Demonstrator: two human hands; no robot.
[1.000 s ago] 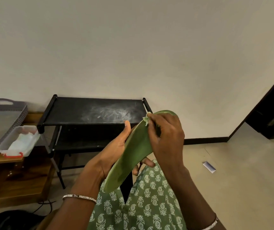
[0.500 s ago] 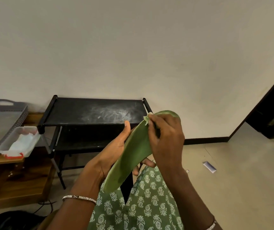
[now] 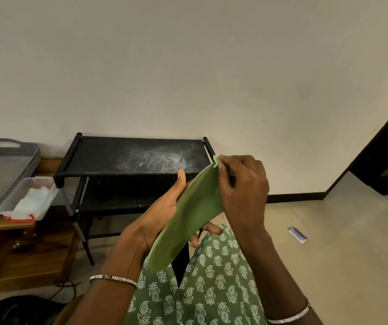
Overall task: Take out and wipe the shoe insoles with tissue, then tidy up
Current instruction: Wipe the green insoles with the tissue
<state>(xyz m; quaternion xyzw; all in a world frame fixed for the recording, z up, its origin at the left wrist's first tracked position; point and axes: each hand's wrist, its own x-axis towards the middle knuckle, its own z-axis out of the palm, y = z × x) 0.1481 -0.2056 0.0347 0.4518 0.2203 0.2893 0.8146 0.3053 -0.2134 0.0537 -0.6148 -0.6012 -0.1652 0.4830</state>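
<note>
A green shoe insole (image 3: 188, 212) is held up in front of me, tilted, toe end high at the right. My left hand (image 3: 162, 214) grips it from the left side, thumb up along its edge and fingers curled behind. My right hand (image 3: 242, 191) covers the upper end and pinches a small greenish-white scrap of tissue (image 3: 216, 160) against the insole's top edge. Most of the tissue is hidden under my fingers. A dark shoe (image 3: 19, 310) lies on the floor at the bottom left.
A black two-tier rack (image 3: 108, 156) with white smears stands against the wall ahead. Left of it, a wooden shelf (image 3: 7, 261) carries a grey tray (image 3: 3, 170) and a clear tub of tissues (image 3: 33, 200). A small white packet (image 3: 297, 235) lies on the floor at right.
My right hand has shifted slightly along the upper end of the insole; the left hand and the insole stay almost as they were.
</note>
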